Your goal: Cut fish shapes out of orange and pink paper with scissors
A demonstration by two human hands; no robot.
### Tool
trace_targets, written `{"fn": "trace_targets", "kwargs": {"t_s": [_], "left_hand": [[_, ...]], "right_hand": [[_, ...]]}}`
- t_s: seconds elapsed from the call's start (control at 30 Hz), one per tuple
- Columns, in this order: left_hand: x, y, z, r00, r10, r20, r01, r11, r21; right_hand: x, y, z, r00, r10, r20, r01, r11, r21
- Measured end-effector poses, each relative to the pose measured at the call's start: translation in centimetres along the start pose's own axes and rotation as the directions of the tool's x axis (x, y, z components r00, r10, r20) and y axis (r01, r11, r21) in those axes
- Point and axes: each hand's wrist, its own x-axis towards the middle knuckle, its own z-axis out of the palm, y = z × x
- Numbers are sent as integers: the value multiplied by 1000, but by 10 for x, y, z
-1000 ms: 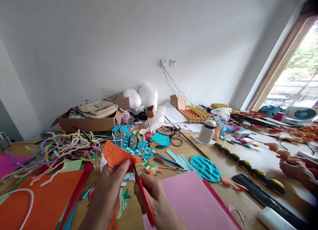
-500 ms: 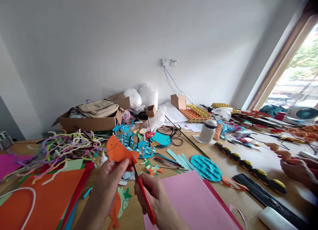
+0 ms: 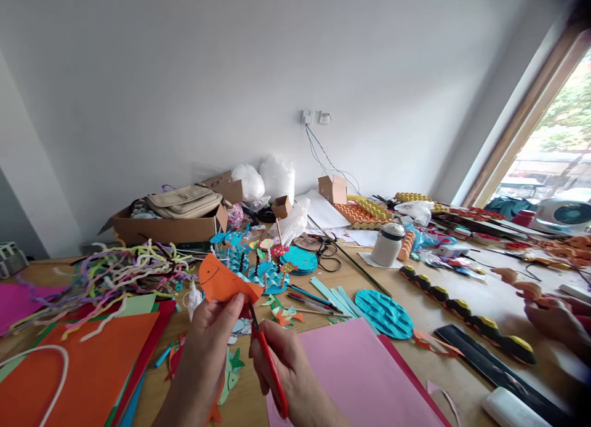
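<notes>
My left hand [image 3: 215, 322] pinches a piece of orange paper [image 3: 219, 280] with a fish drawn on it in dark lines. In my right hand [image 3: 281, 359] are red-handled scissors [image 3: 272, 365], their blades pointing up and meeting the paper's lower right edge. Below my hands, partly covered by my left wrist, lie paper fish cut-outs, a green one [image 3: 229, 381] among them. Pink paper sheets [image 3: 355, 371] lie under and beside my right hand. Small orange and green scraps [image 3: 284, 316] rest just beyond the scissors.
Coloured paper sheets [image 3: 101, 353] and a heap of pipe cleaners [image 3: 133, 267] lie left. Blue fish decorations [image 3: 268, 276] stand ahead. A blue disc [image 3: 384, 313], a white jar [image 3: 388, 245] and a yellow-black egg-carton strip [image 3: 466, 310] are right. Another person's hand [image 3: 549, 316] works at far right.
The orange paper has turned slightly in my left hand, which has shifted a little right. More of the red scraps beside my left wrist shows, and less of the orange fish below.
</notes>
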Motion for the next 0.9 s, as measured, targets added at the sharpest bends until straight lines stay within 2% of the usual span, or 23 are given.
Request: {"fn": "trace_targets", "kwargs": {"t_s": [0.27, 0.47, 0.63, 0.9], "left_hand": [[-4, 2, 4, 999, -25, -36, 24, 999, -49], [-4, 2, 4, 1000, -19, -8, 19, 1000, -10], [-4, 0, 2, 1000, -22, -14, 21, 999, -43], [-1, 3, -2, 998, -40, 50, 40, 999, -3]], "right_hand": [[-1, 1, 1, 1000, 2, 0, -2, 999, 34], [0, -1, 0, 1000, -12, -2, 12, 1000, 14], [1, 0, 0, 1000, -15, -16, 15, 1000, 1], [0, 9, -1, 1000, 11, 6, -11, 1000, 27]]}}
